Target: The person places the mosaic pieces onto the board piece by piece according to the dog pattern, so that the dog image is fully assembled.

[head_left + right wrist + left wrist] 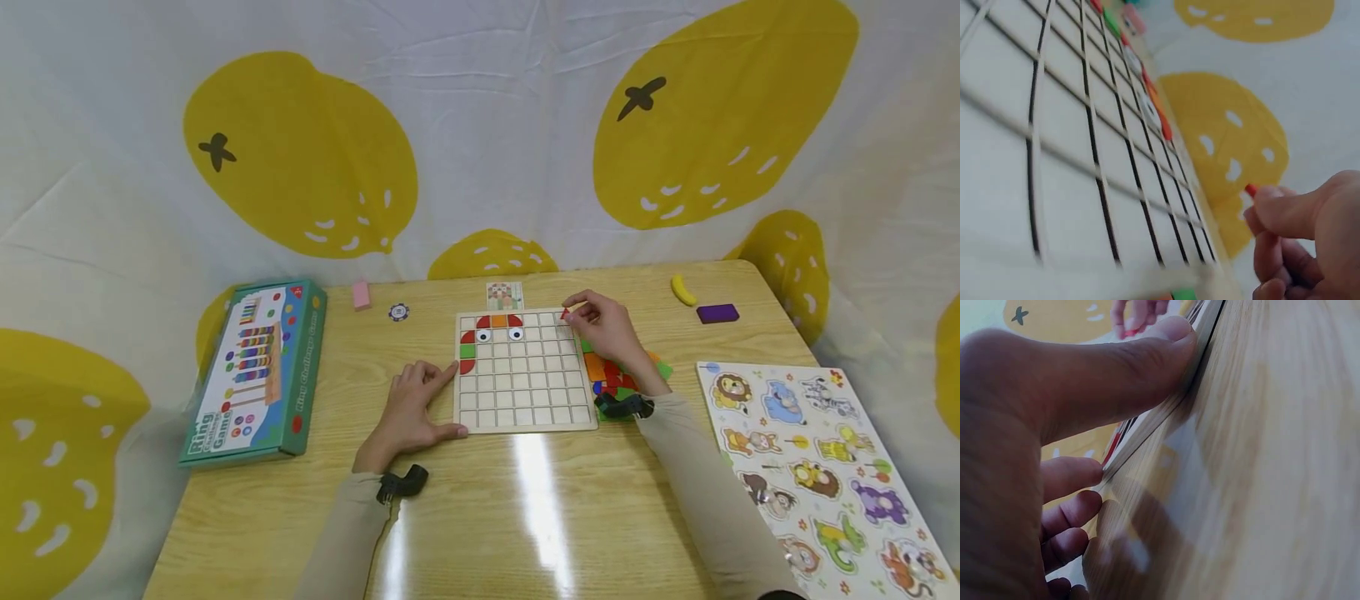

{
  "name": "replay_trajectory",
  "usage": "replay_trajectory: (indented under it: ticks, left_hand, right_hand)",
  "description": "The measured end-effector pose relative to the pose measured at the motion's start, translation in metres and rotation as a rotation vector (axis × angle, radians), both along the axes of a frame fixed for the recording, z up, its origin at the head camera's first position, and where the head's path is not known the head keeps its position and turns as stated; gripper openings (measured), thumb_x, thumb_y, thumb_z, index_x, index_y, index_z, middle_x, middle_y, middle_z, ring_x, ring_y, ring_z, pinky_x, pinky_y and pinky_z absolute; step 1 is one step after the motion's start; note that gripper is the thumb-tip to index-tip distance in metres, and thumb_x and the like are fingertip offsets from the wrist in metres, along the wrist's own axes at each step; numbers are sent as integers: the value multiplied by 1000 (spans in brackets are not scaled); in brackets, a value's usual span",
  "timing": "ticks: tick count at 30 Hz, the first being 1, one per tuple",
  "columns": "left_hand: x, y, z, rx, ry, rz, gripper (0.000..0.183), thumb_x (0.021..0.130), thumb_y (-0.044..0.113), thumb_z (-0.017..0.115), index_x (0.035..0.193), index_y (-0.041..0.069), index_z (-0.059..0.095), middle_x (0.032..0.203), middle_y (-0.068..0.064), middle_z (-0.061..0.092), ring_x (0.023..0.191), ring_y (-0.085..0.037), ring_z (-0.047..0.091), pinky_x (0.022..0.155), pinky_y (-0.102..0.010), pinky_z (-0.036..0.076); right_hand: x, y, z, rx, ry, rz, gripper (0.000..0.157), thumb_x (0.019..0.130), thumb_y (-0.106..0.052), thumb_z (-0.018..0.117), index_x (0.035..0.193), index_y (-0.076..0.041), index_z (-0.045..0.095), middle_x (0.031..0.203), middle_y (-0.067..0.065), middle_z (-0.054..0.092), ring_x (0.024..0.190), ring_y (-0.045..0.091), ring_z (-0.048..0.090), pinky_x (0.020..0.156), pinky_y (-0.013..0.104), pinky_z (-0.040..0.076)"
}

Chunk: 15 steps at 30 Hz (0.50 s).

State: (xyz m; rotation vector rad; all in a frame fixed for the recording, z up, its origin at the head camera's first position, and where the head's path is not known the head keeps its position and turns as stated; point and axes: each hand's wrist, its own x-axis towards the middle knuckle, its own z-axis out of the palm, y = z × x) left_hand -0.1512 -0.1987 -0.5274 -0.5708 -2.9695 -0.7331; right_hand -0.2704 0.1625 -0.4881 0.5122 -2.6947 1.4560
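A wooden grid board lies on the table, with red, orange and green tiles and two eye discs set in its upper left cells. At the board's left side, my left hand touches the edge with thumb and index finger spread. The left wrist view shows that thumb against the board's rim. Above the board's upper right corner, my right hand pinches a small red tile between thumb and fingers. Most of that tile is hidden by the fingertips.
Loose coloured tiles lie right of the board, partly under my right forearm. A small pattern card touches the far side. Around these are a game box, pink block, poker chip, toy banana, purple block and animal puzzle.
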Motion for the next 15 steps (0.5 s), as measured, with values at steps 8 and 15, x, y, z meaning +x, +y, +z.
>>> replay_trajectory:
  ticks: [8, 15]
  left_hand:
    - [2, -2, 0, 13, -1, -11, 106, 65, 73, 76, 153, 28, 38, 118, -3, 44, 104, -21, 37, 86, -40, 28]
    - [0, -2, 0, 5, 6, -14, 105, 66, 73, 75, 153, 27, 38, 117, -3, 44, 104, -20, 37, 87, -40, 28]
  right_hand:
    - [-3, -58, -8, -66, -28, 97, 23, 87, -16, 77, 108, -8, 71, 89, 4, 71, 76, 17, 66, 67, 25, 52]
    - [-7, -90, -10, 81, 18, 188, 23, 84, -15, 79, 104, -6, 74, 90, 3, 70, 78, 14, 64, 71, 29, 53]
